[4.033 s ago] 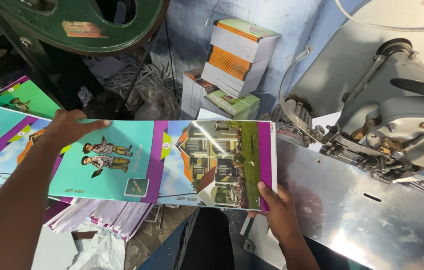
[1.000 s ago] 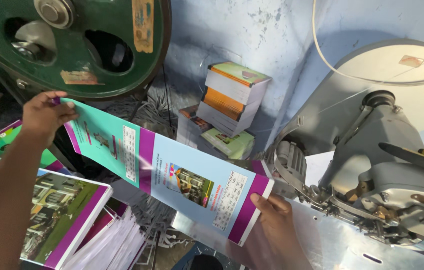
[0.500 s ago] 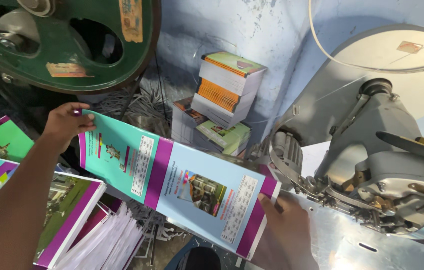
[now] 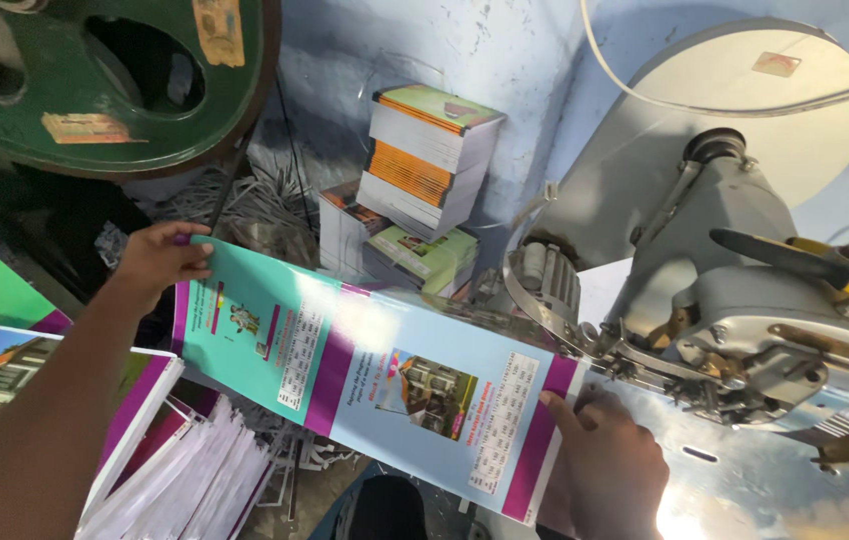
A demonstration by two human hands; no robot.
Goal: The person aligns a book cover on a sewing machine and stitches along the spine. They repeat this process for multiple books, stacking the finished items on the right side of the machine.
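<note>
I hold an opened booklet cover (image 4: 365, 380), teal and light blue with magenta bands, stretched between both hands. My left hand (image 4: 157, 262) grips its far left top corner. My right hand (image 4: 605, 465) holds its right end, down by the metal table (image 4: 765, 480) of a grey stitching machine (image 4: 745, 300). The cover tilts down from left to right, with its printed pictures and text blocks facing me.
Stacks of bound booklets (image 4: 425, 160) stand against the blue wall behind. A large green flywheel (image 4: 95, 80) fills the upper left. More colourful covers (image 4: 5, 350) and white page bundles (image 4: 195, 480) lie at lower left. Paper trimmings (image 4: 255, 205) are heaped behind.
The cover has been turned over, from its picture side to its text side, and has shifted right toward the stitching machine. My view has swung right as well.
</note>
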